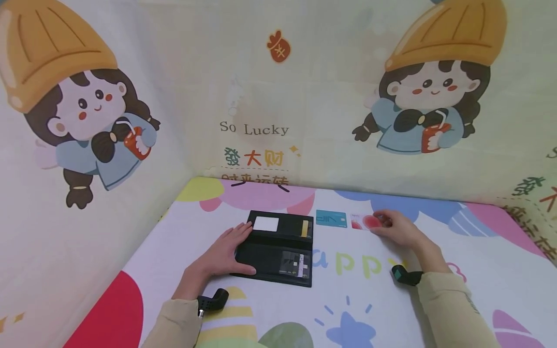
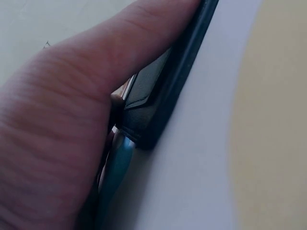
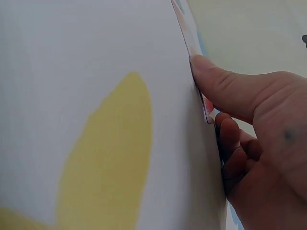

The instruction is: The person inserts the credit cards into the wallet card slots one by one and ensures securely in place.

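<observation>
An unfolded black wallet (image 1: 270, 258) lies flat, with a white square (image 1: 266, 224) at its upper left, a gold-coloured card (image 1: 304, 228) at upper right and further cards (image 1: 294, 264) in the lower right slots. My left hand (image 1: 219, 250) rests on its left side, fingers spread and thumb along the near edge. In the left wrist view that thumb lies over the wallet's edge (image 2: 177, 81). To the wallet's right, my right hand (image 1: 398, 231) pinches the right end of a red-and-white card (image 1: 359, 222) between thumb and fingers, low at the tabletop.
A teal card (image 1: 331, 219) lies between the wallet and the red-and-white card. The table has a colourful printed cover (image 1: 357, 299). Behind it and on the left hangs a printed cloth backdrop (image 1: 322, 121).
</observation>
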A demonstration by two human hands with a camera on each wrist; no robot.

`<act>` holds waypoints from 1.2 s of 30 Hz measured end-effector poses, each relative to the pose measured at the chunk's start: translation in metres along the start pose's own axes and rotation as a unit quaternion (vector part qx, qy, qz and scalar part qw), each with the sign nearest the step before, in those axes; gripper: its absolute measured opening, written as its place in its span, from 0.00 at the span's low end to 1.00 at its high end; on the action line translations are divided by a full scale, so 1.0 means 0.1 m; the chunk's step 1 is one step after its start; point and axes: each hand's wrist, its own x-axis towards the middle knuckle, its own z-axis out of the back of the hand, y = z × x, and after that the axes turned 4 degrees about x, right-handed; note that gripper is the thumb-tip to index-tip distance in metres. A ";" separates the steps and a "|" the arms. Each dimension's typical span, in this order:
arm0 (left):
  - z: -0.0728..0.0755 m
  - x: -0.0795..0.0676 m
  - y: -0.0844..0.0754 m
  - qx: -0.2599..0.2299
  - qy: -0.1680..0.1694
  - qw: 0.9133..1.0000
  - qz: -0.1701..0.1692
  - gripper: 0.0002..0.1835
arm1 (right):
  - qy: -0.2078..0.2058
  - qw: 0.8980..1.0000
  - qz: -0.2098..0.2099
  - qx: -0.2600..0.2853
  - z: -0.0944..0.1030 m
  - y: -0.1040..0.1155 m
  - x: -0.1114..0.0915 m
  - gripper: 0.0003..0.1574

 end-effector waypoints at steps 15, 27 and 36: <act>0.01 0.01 0.00 0.000 -0.009 1.000 -0.011 0.63 | 0.000 1.000 -0.025 0.008 0.02 0.03 0.00 0.41; 0.03 -0.01 0.01 0.009 -0.005 1.000 -0.003 0.65 | -0.016 0.999 0.031 -0.013 0.03 0.03 0.07 0.32; 0.01 0.00 0.00 0.002 -0.002 1.000 -0.002 0.65 | -0.036 0.999 0.039 -0.002 0.00 -0.03 0.02 0.33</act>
